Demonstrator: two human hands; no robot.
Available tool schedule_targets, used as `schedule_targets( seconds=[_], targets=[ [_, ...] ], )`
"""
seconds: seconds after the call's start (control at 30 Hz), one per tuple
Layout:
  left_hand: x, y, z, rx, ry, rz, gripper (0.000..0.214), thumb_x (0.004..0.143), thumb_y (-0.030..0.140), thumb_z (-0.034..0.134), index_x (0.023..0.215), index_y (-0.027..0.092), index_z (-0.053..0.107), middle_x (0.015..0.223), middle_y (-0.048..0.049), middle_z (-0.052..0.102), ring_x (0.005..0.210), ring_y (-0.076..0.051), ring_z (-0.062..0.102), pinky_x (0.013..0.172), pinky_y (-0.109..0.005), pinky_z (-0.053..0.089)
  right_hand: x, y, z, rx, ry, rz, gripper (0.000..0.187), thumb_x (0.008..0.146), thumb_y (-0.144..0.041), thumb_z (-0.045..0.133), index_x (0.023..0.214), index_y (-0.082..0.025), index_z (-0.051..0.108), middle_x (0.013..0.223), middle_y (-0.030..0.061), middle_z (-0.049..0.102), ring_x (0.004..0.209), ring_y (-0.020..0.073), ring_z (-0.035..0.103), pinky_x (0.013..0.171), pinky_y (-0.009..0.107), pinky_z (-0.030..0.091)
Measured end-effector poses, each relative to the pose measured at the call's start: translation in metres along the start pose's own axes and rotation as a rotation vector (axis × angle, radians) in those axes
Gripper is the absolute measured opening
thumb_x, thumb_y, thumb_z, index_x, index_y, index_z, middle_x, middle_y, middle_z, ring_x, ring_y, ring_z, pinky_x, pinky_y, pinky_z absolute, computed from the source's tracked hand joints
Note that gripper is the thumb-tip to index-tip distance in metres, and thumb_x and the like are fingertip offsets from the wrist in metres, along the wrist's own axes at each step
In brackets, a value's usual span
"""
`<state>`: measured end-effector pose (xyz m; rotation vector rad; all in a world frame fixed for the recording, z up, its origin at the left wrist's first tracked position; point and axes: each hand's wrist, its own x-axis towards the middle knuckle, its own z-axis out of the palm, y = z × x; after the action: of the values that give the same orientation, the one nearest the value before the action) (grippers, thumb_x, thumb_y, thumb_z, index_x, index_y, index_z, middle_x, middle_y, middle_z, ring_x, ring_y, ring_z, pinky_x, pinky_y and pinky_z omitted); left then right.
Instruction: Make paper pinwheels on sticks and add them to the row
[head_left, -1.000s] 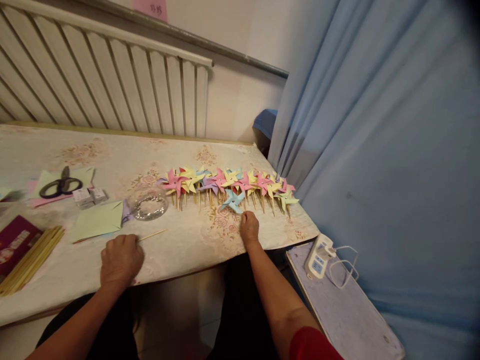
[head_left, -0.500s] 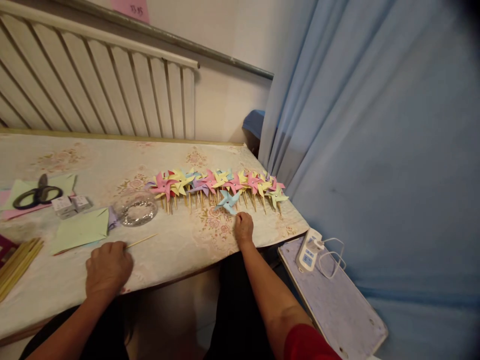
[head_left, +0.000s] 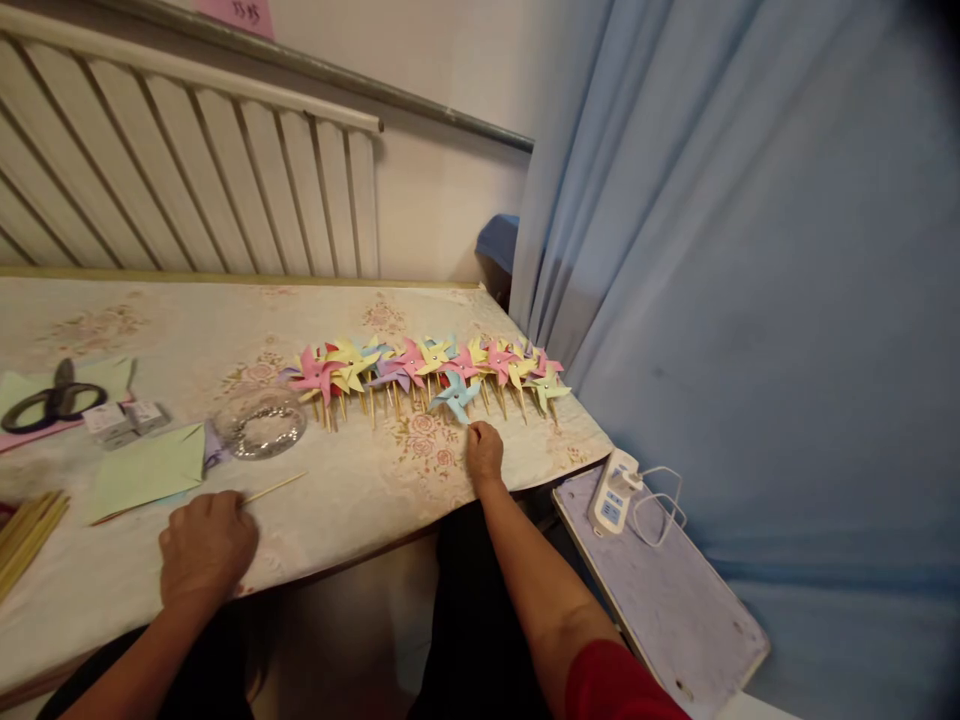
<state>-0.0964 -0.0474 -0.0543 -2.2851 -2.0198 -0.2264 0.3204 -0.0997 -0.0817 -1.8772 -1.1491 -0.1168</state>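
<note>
Left hand (head_left: 208, 548) at surface (head_left: 360, 530) edge, fingers (head_left: 237, 498) gripping thin stick (head_left: 276, 487); right hand (head_left: 484, 453) pinches light-blue pinwheel (head_left: 455, 396) at lower blade, just in front of pinwheel row (head_left: 409, 362).

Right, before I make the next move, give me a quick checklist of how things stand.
1. Right hand at the light-blue pinwheel: ok, fingertips by its lower edge.
2. Firm grip there: cannot tell, the fingers hide it.
3. Left hand on the thin stick: ok, it juts out past the fingers.
4. Scissors away from both hands: ok, lying on paper sheets at far left.
5. Bundled sticks fully in view: not ok, the picture's left edge cuts them off.
</note>
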Motion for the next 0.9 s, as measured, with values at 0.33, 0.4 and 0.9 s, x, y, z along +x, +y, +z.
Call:
schedule_targets(
  seconds=[0.33, 0.4, 0.9],
  targets=[
    [0.000, -0.001, 0.003, 0.024, 0.042, 0.014, 0.043, 0.097, 0.029, 0.028, 0.115, 0.013, 0.064, 0.111, -0.0182, 0.060, 0.105, -0.036, 0.049, 0.088, -0.046, 0.040, -0.001, 0.013, -0.018, 0.033, 0.049, 0.054, 0.025, 0.092, -0.022, 0.045, 0.087, -0.019, 0.069, 0.083, 0.0057, 0.070, 0.078, 0.0196, 0.058, 0.076, 0.029, 0.040],
    [-0.001, -0.001, 0.003, 0.027, 0.048, 0.016, 0.043, 0.097, 0.029, 0.029, 0.115, 0.012, 0.064, 0.111, -0.0184, 0.060, 0.105, -0.036, 0.049, 0.088, -0.046, 0.040, -0.003, 0.021, -0.025, 0.035, 0.070, 0.072, 0.026, 0.092, -0.023, 0.044, 0.089, -0.018, 0.069, 0.084, 0.0062, 0.070, 0.078, 0.0192, 0.059, 0.076, 0.028, 0.041],
    [-0.001, 0.003, -0.004, 0.036, 0.038, 0.016, 0.041, 0.095, 0.029, 0.032, 0.113, 0.011, 0.065, 0.111, -0.0189, 0.061, 0.105, -0.036, 0.051, 0.088, -0.046, 0.041, 0.015, 0.067, -0.052, -0.054, 0.237, 0.182, 0.020, 0.088, -0.020, 0.045, 0.086, -0.016, 0.064, 0.084, 0.0096, 0.067, 0.079, 0.0210, 0.057, 0.079, 0.031, 0.041]
  ],
)
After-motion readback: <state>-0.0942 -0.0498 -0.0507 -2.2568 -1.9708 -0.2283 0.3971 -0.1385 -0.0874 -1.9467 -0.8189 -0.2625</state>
